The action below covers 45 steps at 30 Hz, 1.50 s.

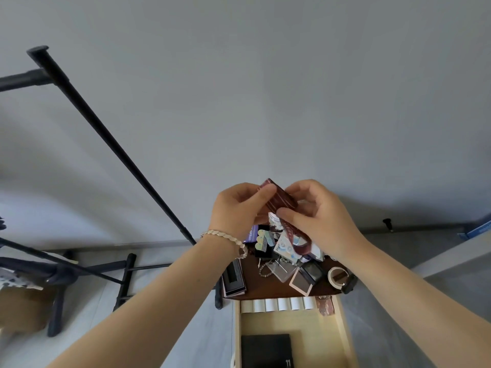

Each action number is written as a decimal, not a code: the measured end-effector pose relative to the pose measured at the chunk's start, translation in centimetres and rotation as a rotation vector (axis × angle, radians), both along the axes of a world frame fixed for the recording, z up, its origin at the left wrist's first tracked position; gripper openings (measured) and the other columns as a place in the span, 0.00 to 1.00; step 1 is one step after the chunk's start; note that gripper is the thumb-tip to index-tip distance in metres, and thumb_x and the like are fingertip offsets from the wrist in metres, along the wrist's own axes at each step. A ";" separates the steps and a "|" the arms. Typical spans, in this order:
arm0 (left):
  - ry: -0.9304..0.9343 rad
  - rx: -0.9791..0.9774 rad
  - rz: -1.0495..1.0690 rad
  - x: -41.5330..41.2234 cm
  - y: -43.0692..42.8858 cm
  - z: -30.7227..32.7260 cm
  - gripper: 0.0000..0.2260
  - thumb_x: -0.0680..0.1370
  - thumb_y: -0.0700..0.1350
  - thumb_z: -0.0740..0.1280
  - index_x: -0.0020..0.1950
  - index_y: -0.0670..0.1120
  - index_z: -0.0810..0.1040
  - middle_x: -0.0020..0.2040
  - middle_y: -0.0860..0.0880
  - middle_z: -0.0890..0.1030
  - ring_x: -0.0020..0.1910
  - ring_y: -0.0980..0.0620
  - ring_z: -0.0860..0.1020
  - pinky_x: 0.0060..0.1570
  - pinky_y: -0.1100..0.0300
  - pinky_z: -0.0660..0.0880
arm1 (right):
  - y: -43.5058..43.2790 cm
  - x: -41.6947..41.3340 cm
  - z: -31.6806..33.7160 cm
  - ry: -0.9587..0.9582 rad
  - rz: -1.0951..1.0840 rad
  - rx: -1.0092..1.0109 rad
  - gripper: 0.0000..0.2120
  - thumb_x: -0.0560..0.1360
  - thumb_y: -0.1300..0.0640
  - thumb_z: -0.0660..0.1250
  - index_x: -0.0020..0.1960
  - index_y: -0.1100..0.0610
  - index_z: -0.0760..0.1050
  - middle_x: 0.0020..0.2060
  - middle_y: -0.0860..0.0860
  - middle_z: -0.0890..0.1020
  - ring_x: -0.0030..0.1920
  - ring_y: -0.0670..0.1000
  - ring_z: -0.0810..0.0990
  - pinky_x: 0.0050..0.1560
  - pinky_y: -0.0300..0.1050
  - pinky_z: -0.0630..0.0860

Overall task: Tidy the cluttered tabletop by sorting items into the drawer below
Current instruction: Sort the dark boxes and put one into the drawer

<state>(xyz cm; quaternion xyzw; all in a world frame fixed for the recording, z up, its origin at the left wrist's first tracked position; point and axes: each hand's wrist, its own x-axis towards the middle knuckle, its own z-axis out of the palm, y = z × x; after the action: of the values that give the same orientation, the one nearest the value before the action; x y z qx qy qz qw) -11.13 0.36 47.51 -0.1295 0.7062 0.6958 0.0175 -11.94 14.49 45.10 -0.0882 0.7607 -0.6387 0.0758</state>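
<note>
A dark red patterned packet (280, 199) is held up above the tabletop between both hands. My left hand (237, 208), with a bead bracelet on its wrist, pinches the packet's left side. My right hand (314, 211) grips its lower right part, where a red strip (297, 241) hangs down. Below them a small dark brown tabletop (265, 284) is piled with cards, small boxes, a bead chain (264, 270) and a roll of tape (337, 277). The light wooden drawer (305, 324) under it stands pulled out, holding a row of white rolls (276, 304) and a black booklet (267, 350).
A black clothes rack (106, 136) with a slanted pole stands to the left on the grey floor. A cardboard box (24, 309) lies at the far left. A black framed box (233, 278) sits on the table's left edge. A pale shelf edge (451, 253) runs at the right.
</note>
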 end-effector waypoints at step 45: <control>-0.208 0.636 0.249 -0.1 -1.5 -1.6 0.09 0.77 0.45 0.64 0.40 0.43 0.71 0.41 0.43 0.80 0.31 0.51 0.82 0.32 0.60 0.80 | -0.4 1.0 -0.3 -0.340 -0.252 -0.540 0.05 0.70 0.68 0.68 0.38 0.60 0.79 0.29 0.50 0.83 0.30 0.46 0.82 0.35 0.36 0.80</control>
<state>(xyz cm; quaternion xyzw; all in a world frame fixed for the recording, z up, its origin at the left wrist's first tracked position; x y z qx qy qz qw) -11.18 -1.10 45.87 -0.2727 0.4275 0.8608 0.0440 -10.89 14.11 44.75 0.0972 0.5454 -0.8269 0.0961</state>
